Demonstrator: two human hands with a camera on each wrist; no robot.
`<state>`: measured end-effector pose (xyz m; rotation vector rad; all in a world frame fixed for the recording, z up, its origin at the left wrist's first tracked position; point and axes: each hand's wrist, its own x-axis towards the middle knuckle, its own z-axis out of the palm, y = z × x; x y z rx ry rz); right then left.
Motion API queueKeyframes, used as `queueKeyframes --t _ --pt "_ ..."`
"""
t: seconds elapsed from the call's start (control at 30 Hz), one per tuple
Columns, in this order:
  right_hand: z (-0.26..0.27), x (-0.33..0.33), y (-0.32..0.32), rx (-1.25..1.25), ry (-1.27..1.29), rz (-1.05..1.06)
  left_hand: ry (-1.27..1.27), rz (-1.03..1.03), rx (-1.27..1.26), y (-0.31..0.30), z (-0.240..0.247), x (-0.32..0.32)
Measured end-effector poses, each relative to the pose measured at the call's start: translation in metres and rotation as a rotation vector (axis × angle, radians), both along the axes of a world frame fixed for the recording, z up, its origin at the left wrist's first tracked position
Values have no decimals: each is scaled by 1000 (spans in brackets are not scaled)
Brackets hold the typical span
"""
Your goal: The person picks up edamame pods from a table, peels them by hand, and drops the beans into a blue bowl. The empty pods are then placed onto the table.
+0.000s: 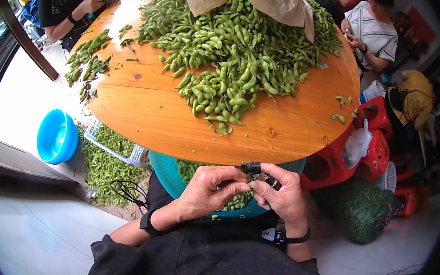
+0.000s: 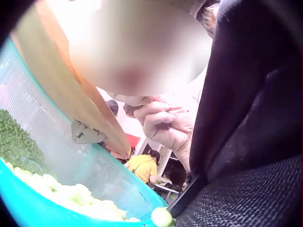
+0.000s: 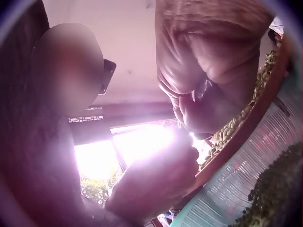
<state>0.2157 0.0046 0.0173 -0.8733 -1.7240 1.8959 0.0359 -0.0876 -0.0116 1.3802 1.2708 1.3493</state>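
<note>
My left hand point(image 1: 210, 190) and right hand point(image 1: 283, 195) meet fingertip to fingertip, close to the table's near edge. Thumb and forefinger of each pinch a small thing between them; it is mostly hidden and I cannot tell its kind. Black wrapping covers a fingertip of the right hand, and a dark band rings another finger. Below both hands a teal mesh basket point(image 1: 166, 177) holds shelled green beans point(image 1: 234, 204). The left wrist view shows the basket's wall point(image 2: 120, 182) and beans inside. In the right wrist view the right palm point(image 3: 208, 56) fills the top.
A large heap of green soybean pods point(image 1: 239, 67) covers much of the wooden table point(image 1: 141, 114), with a cream cloth point(image 1: 269, 1) on top. Left stand a blue basin point(image 1: 57, 137) and pods on the floor point(image 1: 107, 175). Red stools point(image 1: 371, 158) and a full green net sack point(image 1: 359, 214) stand right. Other people sit around.
</note>
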Motion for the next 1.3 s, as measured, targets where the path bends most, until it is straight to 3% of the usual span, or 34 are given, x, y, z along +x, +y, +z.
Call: queueKeyframes --t 0.03,0.1,0.27,0.33,0.37,0.47,0.53,0.6,0.67,0.8,1.07,1.13,1.17,1.23,1.3 --pt "1 1 1 -70 -9 41 -1 0 0 -1 0 -1" --pt "2 1 0 -116 33 57 -406 -106 -146 -2 0 -2" --pt "0 -1 1 -186 145 98 -596 -214 -156 -1 -4 -6" --pt "4 -4 -4 55 88 50 -618 -208 -191 -1 -1 -7" --pt "3 -5 -5 56 88 52 -684 -196 -249 0 1 -7" --pt "-5 -4 -7 554 122 34 -762 -204 -322 1 -1 -8" --pt "-1 -6 -9 685 78 0 -776 -226 -335 0 -1 -8" --pt "-1 -9 -12 814 32 -34 60 87 -127 -5 2 -5" --pt "-5 -12 -15 1016 41 -42 112 110 -73 -9 8 1" --pt "-6 -16 -19 1109 -14 -52 96 79 -41 -11 11 6" --pt "-13 -13 -12 965 49 10 -36 0 -122 -10 9 5" --pt "-18 -13 -9 909 61 20 -289 -54 -302 -9 4 4" --pt "-20 -12 -7 861 61 2 -288 -54 -302 -8 2 3" --pt "-22 -12 -4 766 62 -34 -665 -145 -399 -7 1 2" --pt "-19 -13 -6 746 54 -40 -669 -170 -398 -7 1 0"
